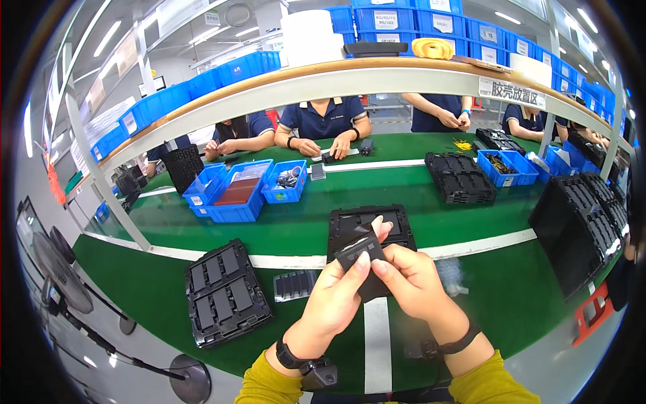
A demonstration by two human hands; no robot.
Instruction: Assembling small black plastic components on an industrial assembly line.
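the left hand (336, 300) and right hand (416, 286) meet in front of the body, both grasping a flat black rectangular piece (351, 254) above the green tabletop (306, 353). the left thumb (362, 261) presses on its near face, at the lower edge, and the right thumb (381, 269) lies just beside, at its lower right corner. the piece sits tilted between the thumbs in front and the fingers behind, which it mostly hides; fingertips show past its upper right edge, and i cannot tell for sure which hand they belong to. more black material hangs below the thumbs, between the palms. beyond the hands lies a black molded tray (401, 219), partly covered by them; a black tray of dark panels (225, 291) lies to the left.
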